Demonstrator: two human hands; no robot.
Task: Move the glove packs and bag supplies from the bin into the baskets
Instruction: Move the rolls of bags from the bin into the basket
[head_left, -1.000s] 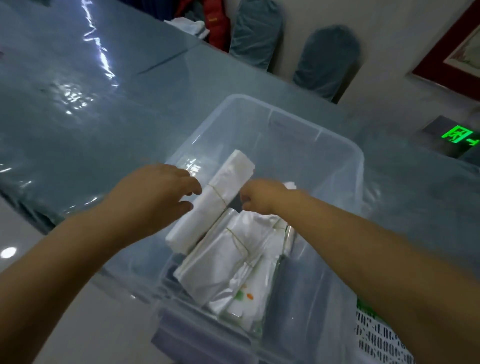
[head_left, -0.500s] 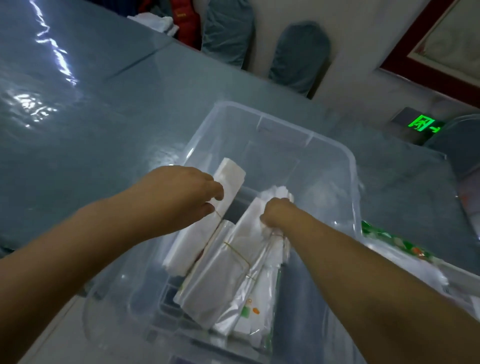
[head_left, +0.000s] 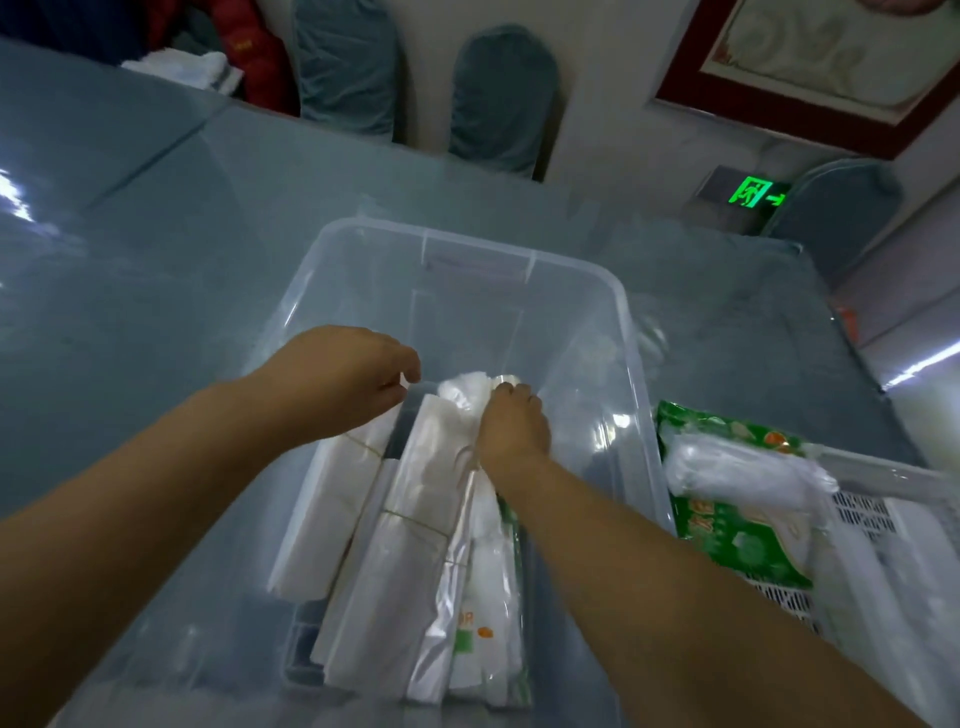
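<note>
A clear plastic bin (head_left: 636, 374) stands on the table in front of me. Inside lie several white bag bundles tied with rubber bands. My left hand (head_left: 343, 379) grips the far end of the leftmost white bundle (head_left: 322, 514). My right hand (head_left: 511, 428) is closed on the crumpled top of a white bag pack (head_left: 465, 387) in the bin's middle. A longer banded bundle (head_left: 395, 561) lies between my forearms. At the right, a green-and-white glove pack (head_left: 727, 499) rests in a white perforated basket (head_left: 872, 525).
The bin sits on a blue-grey table with a glossy cover (head_left: 130, 291). Two covered chairs (head_left: 498, 98) stand against the far wall. A green exit sign (head_left: 758, 193) glows low on the wall. Red and white cloth (head_left: 208, 62) lies at the table's far left.
The view has shifted so the basket with the green pack now shows at right. My left hand has slid further along the left bundle's end. My right hand stays on the white bags.
</note>
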